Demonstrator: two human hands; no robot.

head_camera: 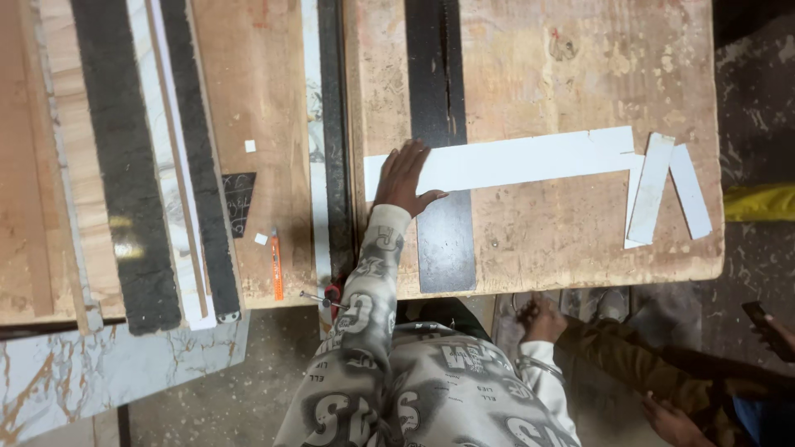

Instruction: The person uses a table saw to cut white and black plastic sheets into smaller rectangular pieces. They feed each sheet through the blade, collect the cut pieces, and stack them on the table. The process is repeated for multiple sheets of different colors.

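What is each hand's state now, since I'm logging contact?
Left hand: open, flat on the white strip.
Right hand: below the wooden table edge, cannot tell.

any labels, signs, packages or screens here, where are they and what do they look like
Small dark chalkboard-like panel: on the left wooden board, beside the black strips, roughly square, black with faint pale scribbles.
Dark phone-like slab: far right edge, held by another person's hand, thin and black; its screen cannot be made out.
No packages or signs show.

Woodworking shop: scarred plywood bench (580, 240), laminate strips (530, 159)
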